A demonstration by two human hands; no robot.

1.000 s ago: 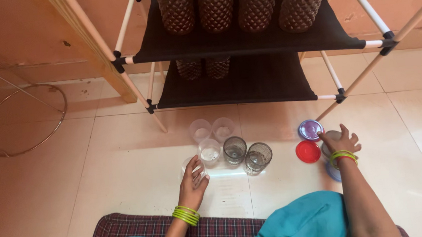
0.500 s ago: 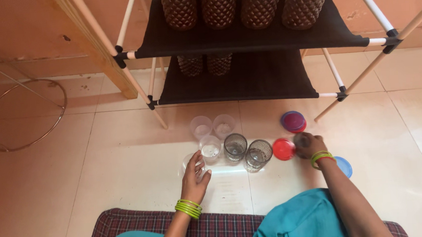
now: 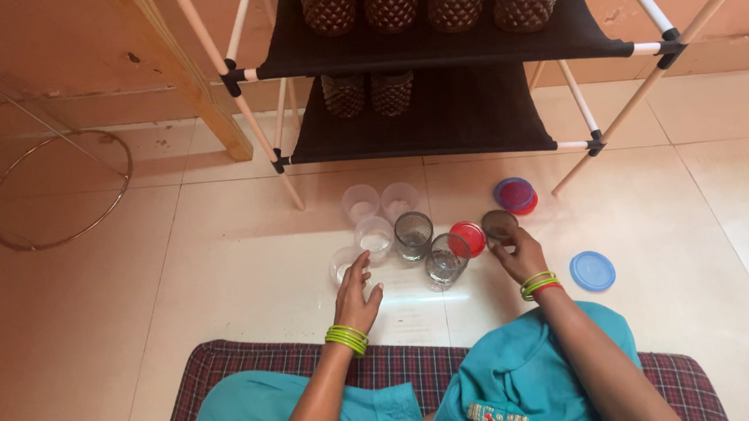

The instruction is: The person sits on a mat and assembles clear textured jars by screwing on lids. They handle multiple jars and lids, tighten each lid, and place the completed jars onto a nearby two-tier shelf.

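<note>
Left hand [image 3: 357, 298]: palm down, fingers spread and slightly curled, arm reaching forward.
Right hand [image 3: 518, 254]: fingers curled in a grip, wrist bent, forearm angled inward.

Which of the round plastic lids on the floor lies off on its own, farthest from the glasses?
The light blue round plastic lid, alone to the right of the right hand; the red lid touches the glasses.

left hand [image 3: 356, 298] — clear cup [image 3: 344, 264] | right hand [image 3: 518, 254] — dark glass [image 3: 498, 225]

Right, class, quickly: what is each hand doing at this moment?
Left hand: open, fingers resting on a clear plastic cup.
Right hand: closed on a dark glass tumbler.
</note>
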